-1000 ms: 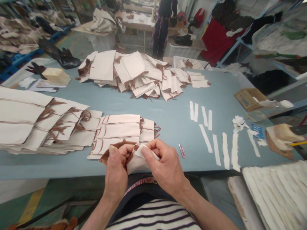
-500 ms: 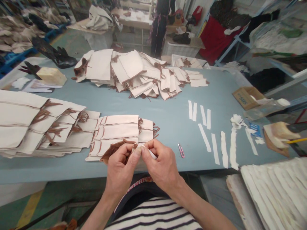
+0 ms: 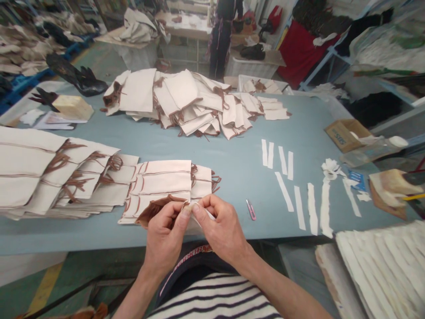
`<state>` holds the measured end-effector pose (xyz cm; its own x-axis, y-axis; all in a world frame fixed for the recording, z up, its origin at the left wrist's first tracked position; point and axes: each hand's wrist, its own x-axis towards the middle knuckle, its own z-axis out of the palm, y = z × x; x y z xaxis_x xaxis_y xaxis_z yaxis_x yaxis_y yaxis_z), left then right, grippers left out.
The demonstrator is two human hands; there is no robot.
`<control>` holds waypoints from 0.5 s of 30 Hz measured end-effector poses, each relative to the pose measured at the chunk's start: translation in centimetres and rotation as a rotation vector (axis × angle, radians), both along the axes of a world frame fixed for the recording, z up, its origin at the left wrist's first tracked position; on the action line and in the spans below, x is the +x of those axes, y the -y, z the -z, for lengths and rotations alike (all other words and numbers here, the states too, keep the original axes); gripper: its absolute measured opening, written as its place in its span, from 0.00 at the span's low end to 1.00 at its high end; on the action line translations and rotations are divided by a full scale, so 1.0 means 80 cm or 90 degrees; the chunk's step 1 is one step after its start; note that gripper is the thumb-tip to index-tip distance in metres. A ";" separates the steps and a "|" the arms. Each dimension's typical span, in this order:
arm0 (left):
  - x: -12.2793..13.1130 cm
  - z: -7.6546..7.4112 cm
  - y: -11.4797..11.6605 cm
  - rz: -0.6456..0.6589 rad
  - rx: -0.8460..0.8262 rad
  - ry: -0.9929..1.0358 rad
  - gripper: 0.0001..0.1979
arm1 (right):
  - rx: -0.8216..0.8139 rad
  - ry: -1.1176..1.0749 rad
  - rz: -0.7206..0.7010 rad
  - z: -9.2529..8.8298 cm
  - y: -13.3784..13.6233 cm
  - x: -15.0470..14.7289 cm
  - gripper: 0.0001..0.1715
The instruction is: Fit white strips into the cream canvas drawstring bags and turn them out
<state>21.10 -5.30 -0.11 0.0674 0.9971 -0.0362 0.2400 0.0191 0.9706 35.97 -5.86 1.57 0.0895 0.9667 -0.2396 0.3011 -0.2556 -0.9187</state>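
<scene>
My left hand (image 3: 168, 232) is closed in a pinch on a cream fabric pouch whose brown inside (image 3: 153, 209) shows beside the fingers. Thumb tip to thumb tip with it, my right hand (image 3: 222, 228) pinches a small white piece (image 3: 210, 214) against the pouch's edge. Fingers hide most of the spot where they meet. Just beyond the hands lies a stack of cream pouches (image 3: 166, 181) with brown trim and cords. Pink thread snips (image 3: 251, 210) rest on the table right of my right hand.
Larger stacks of cream pouches (image 3: 23, 168) lie at left and a heaped pile (image 3: 179, 91) at the back. White strips (image 3: 299, 208) are spread on the blue-grey table (image 3: 239, 164) at right, near a small cardboard box (image 3: 345, 134). A person (image 3: 221, 40) stands beyond the table.
Both hands stay together at nearly the same place, with the fingertips shifted slightly. The brown inside of the pouch shows a little wider. The view has moved a touch.
</scene>
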 end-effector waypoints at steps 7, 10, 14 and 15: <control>-0.006 -0.001 0.000 -0.037 0.032 -0.032 0.14 | -0.056 -0.009 -0.117 -0.017 0.000 0.024 0.15; -0.006 -0.005 -0.002 -0.040 0.036 -0.041 0.14 | -0.084 -0.058 -0.219 -0.032 0.011 0.037 0.15; -0.005 -0.018 -0.005 -0.021 0.050 -0.028 0.14 | -0.125 -0.094 -0.407 -0.048 0.032 0.065 0.19; -0.005 -0.022 -0.005 -0.015 0.058 -0.026 0.14 | -0.128 -0.071 -0.438 -0.051 0.036 0.074 0.21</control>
<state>20.69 -4.87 1.68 0.0438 0.9977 0.0523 0.2794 -0.0625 0.9582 41.90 -8.77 5.64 -0.5579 0.7317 -0.3917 0.3623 -0.2099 -0.9081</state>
